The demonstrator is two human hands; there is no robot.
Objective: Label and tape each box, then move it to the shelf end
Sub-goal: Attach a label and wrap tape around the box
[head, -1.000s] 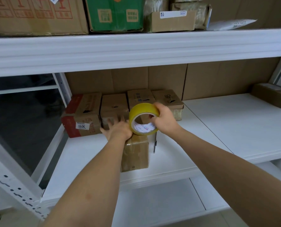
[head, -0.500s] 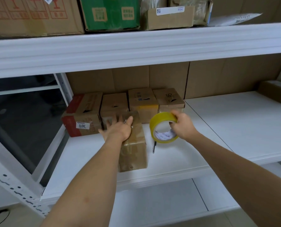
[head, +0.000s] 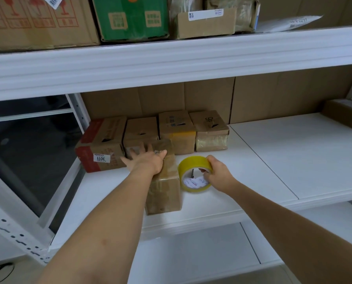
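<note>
Left hand (head: pixel 148 160) flat on taped box (head: pixel 163 181); right hand (head: pixel 216 176) gripping tape roll (head: pixel 193 174). Set roll down, probably; slide box squarely against row of boxes (head: pixel 154 134).

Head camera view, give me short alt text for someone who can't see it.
A person's left hand presses flat on a taped cardboard box on a white shelf, while the right hand grips a yellow tape roll standing beside it. Four small boxes line the back left; larger cartons sit on the shelf above.
</note>
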